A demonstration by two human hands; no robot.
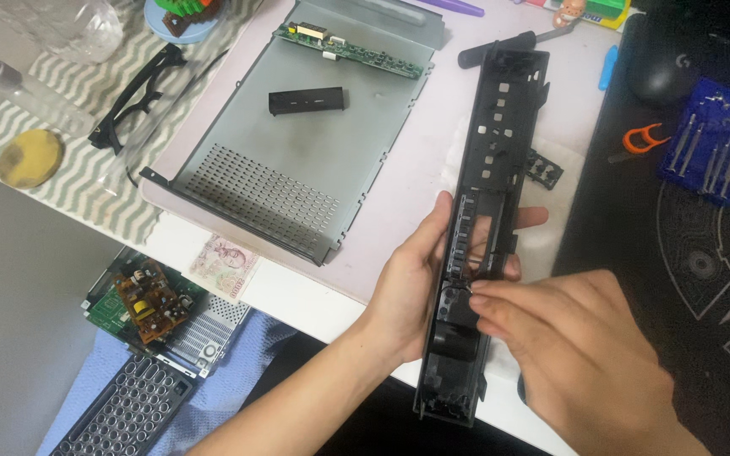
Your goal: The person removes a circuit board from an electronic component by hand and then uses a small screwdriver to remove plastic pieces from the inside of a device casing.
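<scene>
A grey metal tray (pixel 297 143) is lying upper left on the bench (pixel 399 177); your left hand (pixel 411 283) is grasping the long black plastic frame (pixel 483 211) at centre, your right hand (pixel 568 346) pinching its lower part.

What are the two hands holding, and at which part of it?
The left hand grips the long black plastic frame around its lower middle; the right hand pinches a small part at the same place.

Matt plastic, dull metal, woven cloth

The long black frame (pixel 487 211) is matt moulded plastic; the perforated chassis tray (pixel 297 160) is dull grey sheet metal; the zigzag placemat (pixel 69 160) looks woven cloth.
</scene>
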